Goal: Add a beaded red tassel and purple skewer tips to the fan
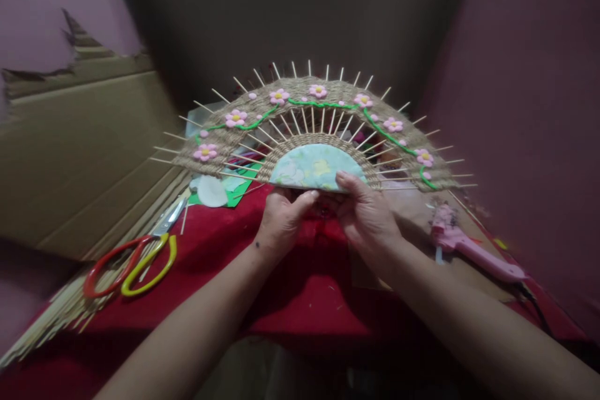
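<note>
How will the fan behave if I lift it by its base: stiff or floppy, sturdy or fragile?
The fan should stay fairly stiff, since thin sticks bridge its woven bands. It is probably light for its width, with open gaps between sticks. The bare tips past the outer band look likely to snag or snap.

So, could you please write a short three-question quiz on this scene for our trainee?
1. Multiple choice: what colour is the glue gun? A) yellow B) pink C) green
2. True or false: the left hand and the right hand both hold the fan by its lower edge.
3. Fill in the blank: the scissors lie on the person's ____ side.

Key: 1. B; 2. true; 3. left
</note>
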Demonstrator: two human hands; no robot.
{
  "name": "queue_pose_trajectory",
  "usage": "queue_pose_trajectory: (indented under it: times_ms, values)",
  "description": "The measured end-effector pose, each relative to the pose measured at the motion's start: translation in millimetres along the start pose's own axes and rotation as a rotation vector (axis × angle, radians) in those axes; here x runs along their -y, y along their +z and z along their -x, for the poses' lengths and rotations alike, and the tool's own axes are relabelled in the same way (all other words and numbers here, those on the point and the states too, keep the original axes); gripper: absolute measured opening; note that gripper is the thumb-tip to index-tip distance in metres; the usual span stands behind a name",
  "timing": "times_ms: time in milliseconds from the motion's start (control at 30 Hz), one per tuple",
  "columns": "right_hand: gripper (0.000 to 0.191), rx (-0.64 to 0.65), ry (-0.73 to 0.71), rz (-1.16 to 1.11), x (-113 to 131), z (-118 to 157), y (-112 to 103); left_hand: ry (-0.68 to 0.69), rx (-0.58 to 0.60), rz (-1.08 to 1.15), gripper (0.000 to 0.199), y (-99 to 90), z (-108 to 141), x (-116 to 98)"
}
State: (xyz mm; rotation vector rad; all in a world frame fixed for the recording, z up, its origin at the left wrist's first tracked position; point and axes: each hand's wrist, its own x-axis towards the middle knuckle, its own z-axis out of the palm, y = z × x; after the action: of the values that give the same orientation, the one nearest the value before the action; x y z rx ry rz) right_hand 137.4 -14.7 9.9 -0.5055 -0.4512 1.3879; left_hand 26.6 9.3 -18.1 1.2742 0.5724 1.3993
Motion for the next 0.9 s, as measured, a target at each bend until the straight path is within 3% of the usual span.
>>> queue_pose_trajectory:
  times_ms: [367,567,700,900]
  values:
    - [0.009,0.068,-0.011,0.005,0,-5,-3,-0.03,0.087,0.119,0.045,-0.6,-3,-13]
    - [0.016,0.131,0.001,0.007,1,-13,-8,-0.111,-0.088,0.304,0.024,-7.4,-10,-17]
    - [0.023,0.195,0.047,0.005,2,-16,-11,-0.139,-0.141,0.351,0.025,-14.5,-16,-18]
    - [0.022,0.168,0.061,0.014,0,-16,-12,-0.145,-0.161,0.391,0.017,-16.5,-20,-18]
